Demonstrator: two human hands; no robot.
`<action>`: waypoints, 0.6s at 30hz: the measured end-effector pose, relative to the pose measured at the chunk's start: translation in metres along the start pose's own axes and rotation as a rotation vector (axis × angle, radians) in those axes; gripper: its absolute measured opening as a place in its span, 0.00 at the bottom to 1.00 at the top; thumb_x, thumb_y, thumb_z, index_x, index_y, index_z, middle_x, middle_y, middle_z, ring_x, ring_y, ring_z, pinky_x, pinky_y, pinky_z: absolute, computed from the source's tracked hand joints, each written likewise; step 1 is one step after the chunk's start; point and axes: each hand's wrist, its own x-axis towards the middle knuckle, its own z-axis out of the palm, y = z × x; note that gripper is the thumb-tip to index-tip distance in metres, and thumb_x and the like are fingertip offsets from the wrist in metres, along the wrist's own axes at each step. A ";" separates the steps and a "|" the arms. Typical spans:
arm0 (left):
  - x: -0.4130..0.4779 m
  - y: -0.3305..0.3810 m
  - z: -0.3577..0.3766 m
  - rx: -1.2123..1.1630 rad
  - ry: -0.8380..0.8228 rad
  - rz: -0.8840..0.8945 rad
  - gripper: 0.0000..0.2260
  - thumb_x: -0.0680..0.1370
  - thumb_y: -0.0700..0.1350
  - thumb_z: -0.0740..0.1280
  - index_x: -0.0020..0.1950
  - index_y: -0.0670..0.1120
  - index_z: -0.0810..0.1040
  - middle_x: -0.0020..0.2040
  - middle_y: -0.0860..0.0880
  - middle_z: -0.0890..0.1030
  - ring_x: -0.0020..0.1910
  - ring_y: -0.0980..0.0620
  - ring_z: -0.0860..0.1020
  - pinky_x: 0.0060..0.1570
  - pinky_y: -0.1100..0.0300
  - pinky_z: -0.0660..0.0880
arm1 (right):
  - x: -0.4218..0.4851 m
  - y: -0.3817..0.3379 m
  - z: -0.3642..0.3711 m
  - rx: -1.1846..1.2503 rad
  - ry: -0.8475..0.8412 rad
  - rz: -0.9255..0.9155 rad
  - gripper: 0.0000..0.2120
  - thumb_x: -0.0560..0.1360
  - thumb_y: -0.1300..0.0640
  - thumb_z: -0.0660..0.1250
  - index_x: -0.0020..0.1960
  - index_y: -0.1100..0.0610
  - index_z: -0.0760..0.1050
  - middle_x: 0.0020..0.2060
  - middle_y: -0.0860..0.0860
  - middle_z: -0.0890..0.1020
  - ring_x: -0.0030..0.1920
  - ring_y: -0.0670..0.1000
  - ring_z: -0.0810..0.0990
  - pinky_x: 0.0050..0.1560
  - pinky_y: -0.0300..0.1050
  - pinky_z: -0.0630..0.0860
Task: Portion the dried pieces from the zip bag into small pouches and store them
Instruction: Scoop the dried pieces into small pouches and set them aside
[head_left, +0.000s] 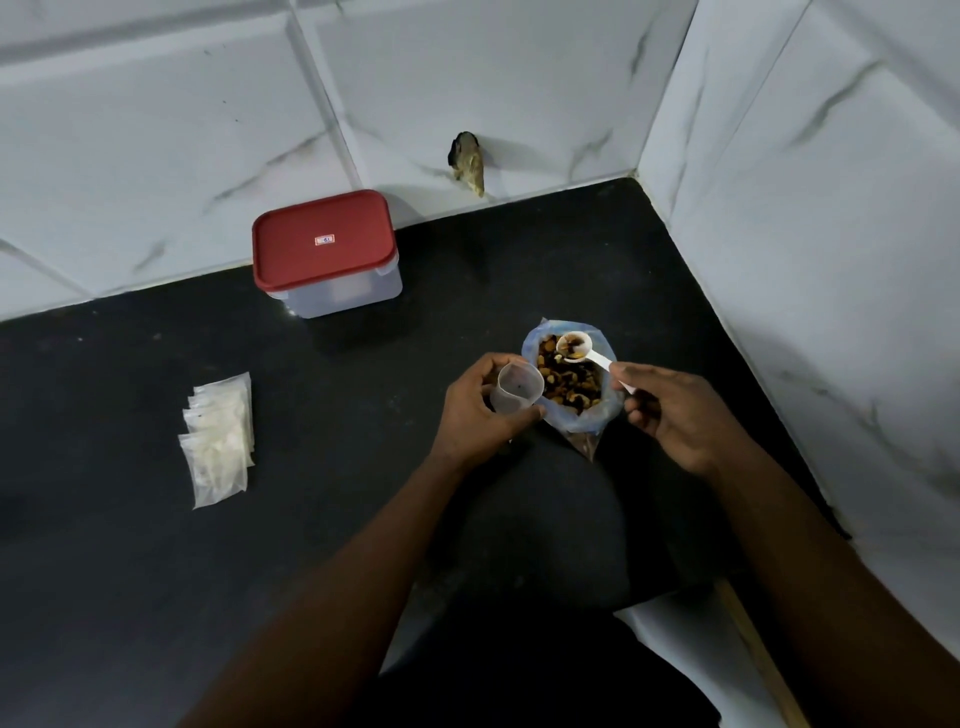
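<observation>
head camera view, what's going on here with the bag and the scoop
The right hand pinches a small white plastic scoop loaded with dried pieces above the open blue-tinted zip bag. The left hand holds a small clear pouch open beside it. Spare pouches lie on the black counter; the red-lidded box is shut.

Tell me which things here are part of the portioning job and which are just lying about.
Job:
zip bag of dried pieces
scoop, held by the right hand
open pouch, held by the left hand
spare pouches
lidded box, probably for storing

Lying about:
brownish lump at the back; can't tell what it is
</observation>
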 end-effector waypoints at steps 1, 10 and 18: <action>0.000 0.000 0.000 -0.001 0.004 0.008 0.21 0.72 0.42 0.80 0.62 0.51 0.79 0.58 0.56 0.82 0.59 0.57 0.81 0.54 0.60 0.81 | -0.003 -0.003 0.001 0.013 -0.023 -0.011 0.09 0.75 0.56 0.74 0.53 0.59 0.84 0.40 0.50 0.84 0.36 0.44 0.77 0.34 0.35 0.77; 0.002 0.003 0.000 0.000 0.011 0.029 0.22 0.72 0.44 0.80 0.63 0.51 0.79 0.58 0.56 0.83 0.59 0.58 0.81 0.56 0.57 0.80 | -0.023 -0.007 0.022 -0.224 -0.169 -0.151 0.07 0.76 0.57 0.73 0.53 0.57 0.85 0.43 0.51 0.86 0.38 0.47 0.80 0.37 0.39 0.77; 0.001 0.001 -0.003 -0.010 0.013 0.048 0.20 0.72 0.38 0.80 0.62 0.46 0.80 0.57 0.53 0.83 0.59 0.57 0.82 0.58 0.62 0.79 | -0.017 0.011 0.023 -0.973 -0.021 -1.016 0.07 0.73 0.56 0.75 0.51 0.55 0.85 0.45 0.40 0.80 0.46 0.35 0.79 0.52 0.29 0.73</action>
